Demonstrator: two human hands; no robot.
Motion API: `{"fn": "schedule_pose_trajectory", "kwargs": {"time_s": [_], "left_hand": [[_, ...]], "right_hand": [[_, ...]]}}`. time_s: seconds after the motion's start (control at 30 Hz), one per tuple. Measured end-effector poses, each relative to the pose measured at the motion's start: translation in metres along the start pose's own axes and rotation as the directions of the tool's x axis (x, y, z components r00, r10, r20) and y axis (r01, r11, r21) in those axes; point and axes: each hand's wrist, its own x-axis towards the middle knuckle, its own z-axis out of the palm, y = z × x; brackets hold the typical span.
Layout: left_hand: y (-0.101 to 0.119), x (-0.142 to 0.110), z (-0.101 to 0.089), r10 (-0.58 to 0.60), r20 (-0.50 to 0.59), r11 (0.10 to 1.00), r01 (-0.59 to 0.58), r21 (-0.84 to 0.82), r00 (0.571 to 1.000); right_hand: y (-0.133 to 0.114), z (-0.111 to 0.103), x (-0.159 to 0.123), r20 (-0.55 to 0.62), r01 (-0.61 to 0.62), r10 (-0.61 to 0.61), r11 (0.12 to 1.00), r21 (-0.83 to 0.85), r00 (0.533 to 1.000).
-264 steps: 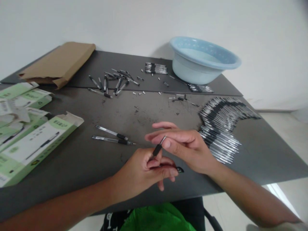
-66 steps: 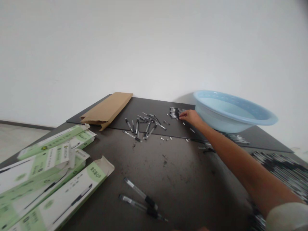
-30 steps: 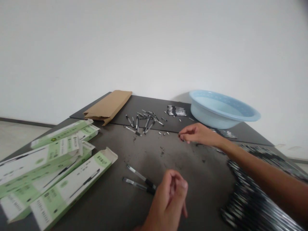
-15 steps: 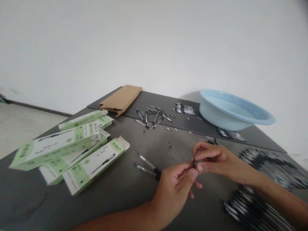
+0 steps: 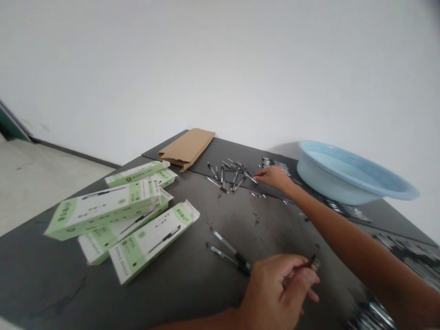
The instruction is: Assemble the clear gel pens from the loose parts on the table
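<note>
My left hand (image 5: 280, 291) is closed low in the view, with a small black pen part (image 5: 312, 261) pinched between thumb and forefinger. Two clear pens with black grips (image 5: 227, 256) lie on the table just left of that hand. Farther off, my right hand (image 5: 273, 178) reaches to the right side of a loose pile of pen parts (image 5: 235, 176). Its thumb and fingertips are drawn together beside a slim silver piece; whatever they hold is too small to make out. Several tiny metal tips (image 5: 258, 195) lie just below this hand.
Green and white pen boxes (image 5: 147, 243) are stacked at the left, with a brown paper bag (image 5: 189, 146) behind them. A light blue basin (image 5: 343, 183) stands at the back right. Rows of pens (image 5: 412, 256) lie at the right, partly behind my right forearm.
My right hand has left my left hand and stretched away to the pile of pen parts. The left hand keeps the black part. The view has shifted slightly left.
</note>
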Motion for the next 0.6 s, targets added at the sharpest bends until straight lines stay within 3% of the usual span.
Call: {"fn": "schedule_pose_trajectory", "kwargs": {"time_s": [0.17, 0.3, 0.47, 0.6], "left_hand": [[0.002, 0.001, 0.000, 0.030, -0.014, 0.999, -0.029, 0.027, 0.999], [0.007, -0.001, -0.002, -0.017, -0.025, 1.000, 0.017, -0.012, 1.000], [0.012, 0.000, -0.003, -0.056, -0.060, 0.992, 0.048, -0.115, 0.997], [0.010, 0.000, -0.003, -0.063, -0.059, 0.993, 0.056, -0.108, 0.996]], "right_hand": [[-0.004, 0.007, 0.017, 0.070, -0.006, 0.015, 0.991, -0.132, 0.997], [-0.006, 0.006, 0.018, 0.075, -0.031, 0.042, 0.989, -0.146, 0.996], [-0.009, 0.002, 0.009, 0.000, -0.059, 0.059, 0.997, -0.056, 0.998], [-0.015, -0.009, -0.015, -0.103, -0.034, 0.043, 0.996, 0.084, 0.994]]}}
